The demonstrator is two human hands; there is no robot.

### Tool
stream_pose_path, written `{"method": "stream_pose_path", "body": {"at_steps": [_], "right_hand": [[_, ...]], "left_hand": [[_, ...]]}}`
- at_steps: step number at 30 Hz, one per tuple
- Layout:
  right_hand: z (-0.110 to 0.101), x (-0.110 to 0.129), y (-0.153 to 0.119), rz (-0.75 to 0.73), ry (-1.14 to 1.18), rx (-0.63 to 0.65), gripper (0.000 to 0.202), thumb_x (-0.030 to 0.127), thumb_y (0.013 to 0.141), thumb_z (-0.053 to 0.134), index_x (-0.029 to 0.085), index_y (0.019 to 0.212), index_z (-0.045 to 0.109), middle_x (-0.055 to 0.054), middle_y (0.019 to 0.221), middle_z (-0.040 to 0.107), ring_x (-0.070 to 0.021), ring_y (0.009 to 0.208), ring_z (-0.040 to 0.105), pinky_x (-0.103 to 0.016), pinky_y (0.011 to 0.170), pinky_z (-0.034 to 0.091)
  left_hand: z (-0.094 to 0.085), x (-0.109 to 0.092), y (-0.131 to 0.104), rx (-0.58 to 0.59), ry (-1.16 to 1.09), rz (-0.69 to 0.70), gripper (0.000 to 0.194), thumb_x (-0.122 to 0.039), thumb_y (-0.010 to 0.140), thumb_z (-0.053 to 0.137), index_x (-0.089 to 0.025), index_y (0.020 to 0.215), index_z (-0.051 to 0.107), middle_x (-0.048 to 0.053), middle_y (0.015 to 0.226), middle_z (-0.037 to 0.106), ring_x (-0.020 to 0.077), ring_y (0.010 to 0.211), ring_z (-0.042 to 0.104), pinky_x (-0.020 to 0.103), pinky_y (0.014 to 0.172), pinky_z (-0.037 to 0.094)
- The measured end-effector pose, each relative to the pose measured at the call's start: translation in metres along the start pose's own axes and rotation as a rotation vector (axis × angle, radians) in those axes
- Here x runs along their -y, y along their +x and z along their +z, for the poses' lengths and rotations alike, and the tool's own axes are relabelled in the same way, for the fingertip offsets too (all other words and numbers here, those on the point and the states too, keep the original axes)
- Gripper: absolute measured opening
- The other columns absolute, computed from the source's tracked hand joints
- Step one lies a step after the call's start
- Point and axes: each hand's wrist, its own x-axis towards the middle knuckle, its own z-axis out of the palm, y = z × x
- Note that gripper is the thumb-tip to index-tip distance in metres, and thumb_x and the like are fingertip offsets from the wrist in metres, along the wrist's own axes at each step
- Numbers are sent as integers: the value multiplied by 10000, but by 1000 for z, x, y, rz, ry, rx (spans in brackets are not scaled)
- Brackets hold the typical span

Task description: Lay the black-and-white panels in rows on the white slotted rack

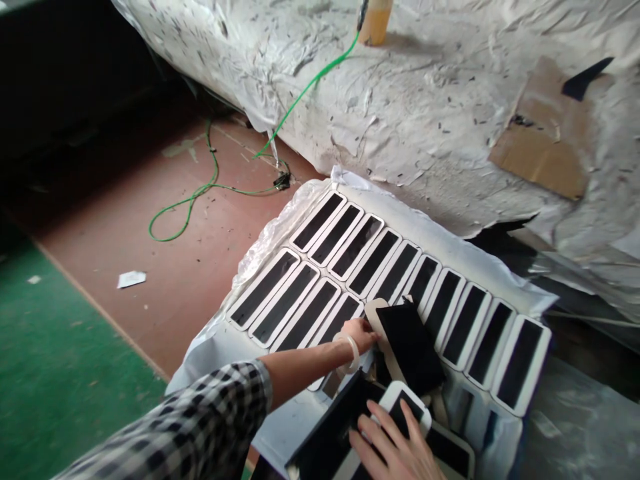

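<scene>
My left hand [359, 335], with a pale bangle at the wrist, is closed on the edge of a beige-rimmed panel [407, 340] with a large black face, which lies tilted over the rows. Lower down, my right hand [397, 443] rests with fingers spread on a white-rimmed panel [397, 393] that has a black centre. Beneath that hand is a dark box-like piece [327, 427], partly hidden. Rounded white panels with black strips [320, 221] lie side by side in two rows on a white-covered surface [295, 417].
Behind stands a large surface draped in stained white sheeting [400, 107]. On it are a cup of orange liquid [376, 23] and a cardboard piece [550, 143]. A green cord [190, 207] trails onto the reddish board [165, 280]. Green floor [60, 373] shows at left.
</scene>
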Motion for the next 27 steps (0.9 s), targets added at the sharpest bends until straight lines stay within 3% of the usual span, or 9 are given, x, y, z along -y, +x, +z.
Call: {"method": "stream_pose_path", "body": {"at_steps": [3,5,10,13,15,19,22,24,27], "right_hand": [[2,6,-7,7,-2,-36,331,362,972,329,292,962,652,61,909,681,-198,1048,499,-488,1165,21],[1,7,-9,10,-1,-43,344,365,974,320,290,962,655,53,910,686,-205,1053,502,-493,1166,20],[-1,9,-12,38,19,-99,358,297,976,302,289,951,659,51,918,699,-202,1045,513,-481,1170,17],[2,13,-17,53,34,-133,334,281,968,329,290,923,660,59,899,699,-196,1031,522,-469,1174,22],[7,17,-23,62,46,-142,309,276,961,355,289,920,661,58,901,699,-196,1036,525,-477,1175,31],[10,20,-34,67,49,-109,255,285,947,408,288,969,662,55,957,699,-214,1087,512,-519,1172,25],[-1,12,-36,51,10,-28,308,368,956,374,272,1042,653,38,1011,692,-241,1132,489,-554,1165,7],[-13,4,-31,52,-22,24,358,368,966,323,261,1094,640,31,1046,684,-245,1165,472,-547,1166,9],[-30,-9,-18,56,-38,75,388,274,966,271,271,1144,615,42,1098,669,-223,1204,453,-515,1169,27]], "left_hand": [[14,-14,5,-77,-115,-109,259,-401,764,720,-175,881,674,80,900,697,240,850,662,313,724,507],[23,-24,7,-116,-176,-170,329,-444,728,755,-166,872,654,103,879,692,251,840,659,317,708,496],[42,-45,6,-277,-300,-342,589,-492,685,789,-155,1091,526,154,1011,657,291,952,642,358,787,480],[49,-46,4,-350,-372,-427,546,-442,679,797,-176,1059,509,126,990,661,289,925,649,380,808,481],[53,-44,3,-338,-375,-423,417,-414,712,765,-178,970,538,119,932,666,291,880,654,390,783,486],[56,-51,7,-270,-361,-246,178,-309,750,685,-183,723,562,80,776,651,272,800,642,379,741,478],[42,-70,10,-214,-372,-14,83,-233,734,665,-191,729,594,16,740,636,194,760,620,296,727,471],[21,-84,9,-179,-419,142,60,-223,735,647,-188,748,600,-11,701,612,152,695,595,249,663,462],[-30,-96,-1,-81,-639,360,79,-217,718,610,-158,763,583,-14,646,575,126,577,549,220,536,426]]}}
